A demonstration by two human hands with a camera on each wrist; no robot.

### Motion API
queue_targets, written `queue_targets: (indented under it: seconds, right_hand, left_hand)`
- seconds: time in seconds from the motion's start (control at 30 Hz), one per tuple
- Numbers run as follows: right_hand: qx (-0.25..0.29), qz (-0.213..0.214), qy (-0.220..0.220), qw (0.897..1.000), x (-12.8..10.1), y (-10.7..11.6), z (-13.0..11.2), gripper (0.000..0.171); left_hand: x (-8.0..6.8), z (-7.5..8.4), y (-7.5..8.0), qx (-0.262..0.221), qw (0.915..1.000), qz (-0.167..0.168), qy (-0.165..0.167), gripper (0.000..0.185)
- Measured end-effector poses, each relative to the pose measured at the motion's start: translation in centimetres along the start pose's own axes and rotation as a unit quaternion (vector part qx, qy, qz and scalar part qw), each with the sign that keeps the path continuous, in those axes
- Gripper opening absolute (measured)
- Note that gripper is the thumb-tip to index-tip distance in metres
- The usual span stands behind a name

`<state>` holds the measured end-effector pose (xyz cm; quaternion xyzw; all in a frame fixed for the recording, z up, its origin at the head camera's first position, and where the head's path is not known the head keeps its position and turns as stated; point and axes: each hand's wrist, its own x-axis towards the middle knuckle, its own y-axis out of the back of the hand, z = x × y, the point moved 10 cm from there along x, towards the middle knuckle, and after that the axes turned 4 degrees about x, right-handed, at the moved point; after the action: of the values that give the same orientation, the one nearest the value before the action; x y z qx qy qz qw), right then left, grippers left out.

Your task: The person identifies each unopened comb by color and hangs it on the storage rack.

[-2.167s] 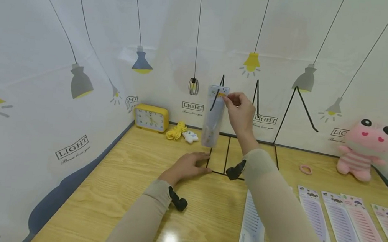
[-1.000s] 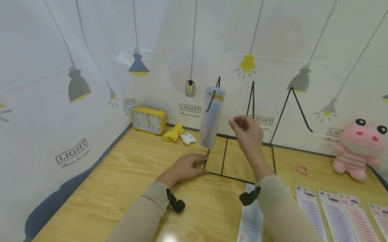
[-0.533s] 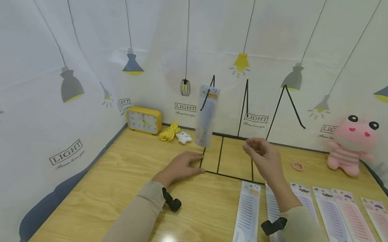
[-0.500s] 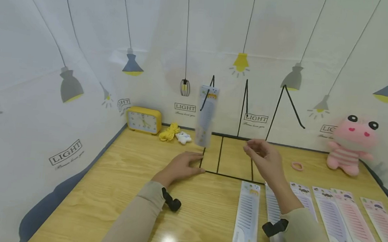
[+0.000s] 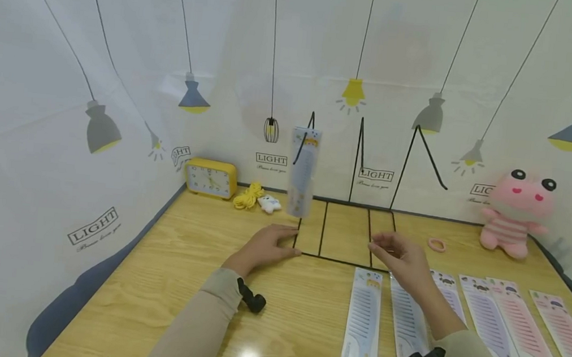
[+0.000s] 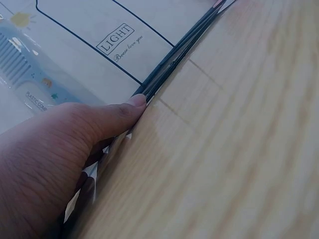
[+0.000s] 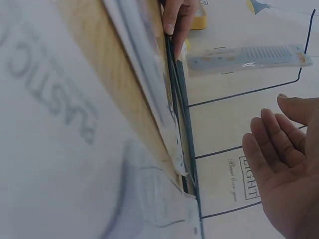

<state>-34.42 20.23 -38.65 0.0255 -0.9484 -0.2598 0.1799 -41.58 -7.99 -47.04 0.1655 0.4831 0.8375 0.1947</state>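
Left hand (image 5: 264,247) flat on the wooden surface (image 5: 164,281), fingers straight and pressing down on the front left corner of the black wire rack (image 5: 334,234); thumb tip against the wire base in the left wrist view; nothing gripped. Right hand (image 5: 401,258) held just above the surface at the rack's front right corner, palm up, fingers relaxed and loosely spread, holding nothing. One packaged comb (image 5: 303,171) hanging upright from the leftmost hook of the rack, well above the left hand. Packaged combs (image 5: 362,327) lying flat in a row on the surface, nearest ones just below and beside the right hand; more of them stretching toward the right edge. Yellow alarm clock (image 5: 211,177) at the back left; yellow cord (image 5: 247,196) and small white toy (image 5: 268,203) just beside it; pink hair tie (image 5: 436,245) near the right hand; pink plush toy (image 5: 515,215) against the back wall at right.
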Motion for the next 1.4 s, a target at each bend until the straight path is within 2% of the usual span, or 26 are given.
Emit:
queue_targets:
  seconds: [0.23,0.4,0.57,0.73,0.87,1.0,1.13,1.2,1.3,1.4]
  right_hand:
    - [-0.011,-0.005,-0.015,1.000,-1.3,0.1,3.2,0.036]
    - [-0.023,-0.002,0.011,1.000,-1.7,-0.6,4.9,0.025]
    - [-0.048,-0.010,0.074,0.996,-2.1,-2.0,4.1,0.019]
    - [-0.065,-0.030,0.154,0.985,-3.1,-3.6,2.8,0.018]
    - [-0.074,-0.027,0.168,0.983,-3.7,-4.4,2.9,0.019]
    - [-0.089,-0.007,0.170,0.981,-4.5,-4.0,3.5,0.016]
    - [-0.119,0.034,0.210,0.970,-4.7,-2.1,3.1,0.013]
    - [-0.140,0.039,0.221,0.965,-4.4,-1.3,2.8,0.010]
    - [-0.171,0.028,0.211,0.962,-3.6,-0.3,2.8,0.006]
    - [-0.192,-0.001,0.183,0.964,-3.0,0.0,3.3,0.007]
  left_hand:
    - [-0.3,0.2,0.2,-0.016,0.9998,0.007,0.000,0.070]
    - [-1.1,-0.4,0.4,-0.009,0.9999,0.013,0.004,0.068]
    - [-1.8,-0.9,0.6,0.000,0.9995,0.031,0.002,0.069]
    - [-2.8,-2.1,0.2,0.016,0.9994,0.032,0.003,0.071]
    - [-3.8,-2.4,0.3,0.002,0.9992,0.040,0.009,0.069]
    - [-4.3,-2.0,-0.5,-0.001,0.9996,0.025,0.010,0.069]
    - [-3.5,-1.3,-1.2,0.004,0.9999,0.015,0.007,0.068]
    - [-2.7,-0.9,-1.1,0.005,0.9998,0.016,0.008,0.068]
    - [-1.5,-0.3,-0.9,0.005,0.9999,0.009,0.011,0.069]
    - [-0.5,0.3,-0.8,0.004,0.9999,0.005,0.009,0.069]
